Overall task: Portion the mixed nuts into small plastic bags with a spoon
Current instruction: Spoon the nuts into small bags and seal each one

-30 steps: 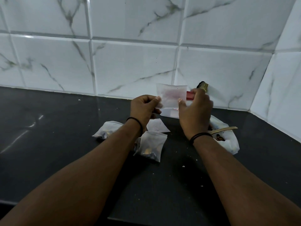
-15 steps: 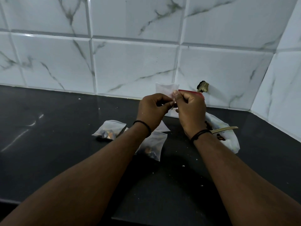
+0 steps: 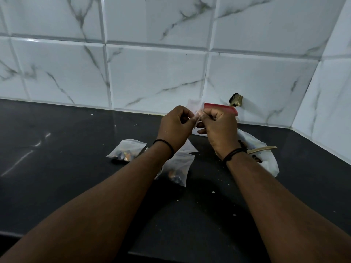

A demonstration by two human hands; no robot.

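Above the black counter, my left hand (image 3: 175,127) and my right hand (image 3: 218,126) are held close together, both pinching one small empty clear plastic bag (image 3: 194,106). The right hand also holds a red strip-like pack (image 3: 221,108), mostly hidden behind its fingers. Two small filled bags of nuts lie on the counter: one (image 3: 127,151) to the left, one (image 3: 178,169) beneath my left wrist. A larger open bag of mixed nuts (image 3: 266,158) lies to the right, a pale spoon (image 3: 264,149) resting in it.
The black counter (image 3: 66,168) meets a white marble-tile wall (image 3: 152,73) behind and at the right corner. A small brass fitting (image 3: 236,99) sticks out of the wall behind my hands. Crumbs dot the counter. An empty flat bag (image 3: 188,149) lies under my hands.
The hands have come together: the small bag, held spread flat between them a second ago, is now bunched between the fingertips of both hands.
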